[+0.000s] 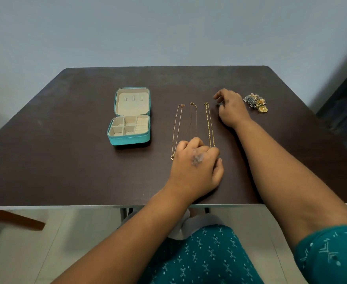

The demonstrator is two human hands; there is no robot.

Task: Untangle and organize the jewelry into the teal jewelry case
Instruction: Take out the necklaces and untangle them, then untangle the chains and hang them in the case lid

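Gold chains [209, 124] fine, limp, snag-prone; lift by clasp; left hand [195, 167] curled over lower ends, grip unclear; right hand [230, 108] loose, holding nothing

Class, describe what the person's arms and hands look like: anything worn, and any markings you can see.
Both forearms are bare, with no watch or bracelet. The left hand has a pale, flaky patch on its back. The right hand shows no marking. A teal patterned sleeve covers the right upper arm.

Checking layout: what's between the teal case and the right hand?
Head view: three chains lie side by side between the case and the right hand.
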